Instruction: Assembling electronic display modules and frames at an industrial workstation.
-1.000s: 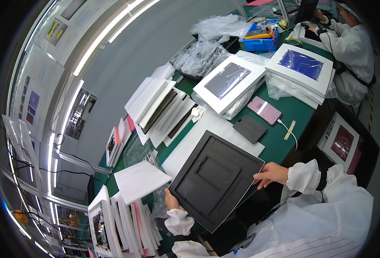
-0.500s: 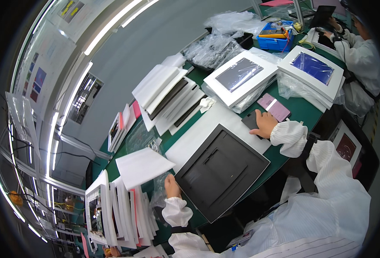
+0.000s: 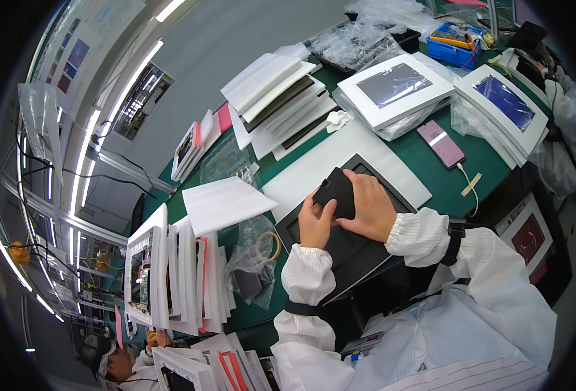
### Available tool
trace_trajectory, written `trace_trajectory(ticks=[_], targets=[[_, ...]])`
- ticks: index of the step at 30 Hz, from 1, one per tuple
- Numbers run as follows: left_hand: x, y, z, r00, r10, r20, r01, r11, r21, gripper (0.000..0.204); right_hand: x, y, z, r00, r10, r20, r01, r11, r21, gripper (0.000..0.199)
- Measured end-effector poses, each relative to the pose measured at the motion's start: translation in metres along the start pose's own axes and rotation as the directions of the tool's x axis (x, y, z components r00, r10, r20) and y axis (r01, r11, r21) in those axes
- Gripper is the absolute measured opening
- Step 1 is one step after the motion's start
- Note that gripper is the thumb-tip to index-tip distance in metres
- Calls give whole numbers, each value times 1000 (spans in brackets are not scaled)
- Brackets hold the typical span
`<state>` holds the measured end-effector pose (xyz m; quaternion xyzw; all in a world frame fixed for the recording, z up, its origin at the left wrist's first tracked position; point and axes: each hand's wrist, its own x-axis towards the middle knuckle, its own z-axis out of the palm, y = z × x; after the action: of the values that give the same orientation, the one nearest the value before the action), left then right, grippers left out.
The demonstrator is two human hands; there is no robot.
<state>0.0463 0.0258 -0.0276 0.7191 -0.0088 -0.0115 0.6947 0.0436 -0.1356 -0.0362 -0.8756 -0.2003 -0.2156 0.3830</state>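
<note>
My left hand (image 3: pixel 315 223) and my right hand (image 3: pixel 373 207) both grip a small black rectangular plate (image 3: pixel 337 193), one at each side. They hold it tilted over a large black panel (image 3: pixel 352 259), which is partly hidden by my hands and forearms. Beneath the panel's far side lies a white foam sheet (image 3: pixel 392 164). A white foam piece (image 3: pixel 226 201) rests to the left of the panel.
Stacked white foam sheets (image 3: pixel 265 85) and framed screens (image 3: pixel 392 85) stand at the back. A pink phone (image 3: pixel 441 143) with a cable lies right. Left are upright foam-separated panels (image 3: pixel 184 274) and a tape roll (image 3: pixel 268 246). Another person (image 3: pixel 115 362) is at lower left.
My right hand has brought the small black plate from beside the phone to over the large panel. My left hand has left the panel's left edge and taken hold of the plate too.
</note>
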Motion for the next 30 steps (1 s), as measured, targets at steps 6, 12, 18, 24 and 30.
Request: trace_trajectory(ticks=[6,12,18,24,30], targets=[[0,-12,-5,994,-108,-2,108,993,50,33,3,27,-6,981,95,171,-148,931,332,76],[-4,-8,4,990,-140,-4,140,984,110,39,16,43,-7,920,62,386,-149,968,200,70],[6,-30,-7,995,-57,-78,78,955,287,45,30,49,-3,839,84,538,-282,912,298,66],[3,-26,-2,996,38,-75,18,778,628,53,41,65,3,760,29,649,-218,952,213,68],[-3,-45,3,988,148,-31,-35,427,903,54,31,84,12,821,-88,565,82,996,36,60]])
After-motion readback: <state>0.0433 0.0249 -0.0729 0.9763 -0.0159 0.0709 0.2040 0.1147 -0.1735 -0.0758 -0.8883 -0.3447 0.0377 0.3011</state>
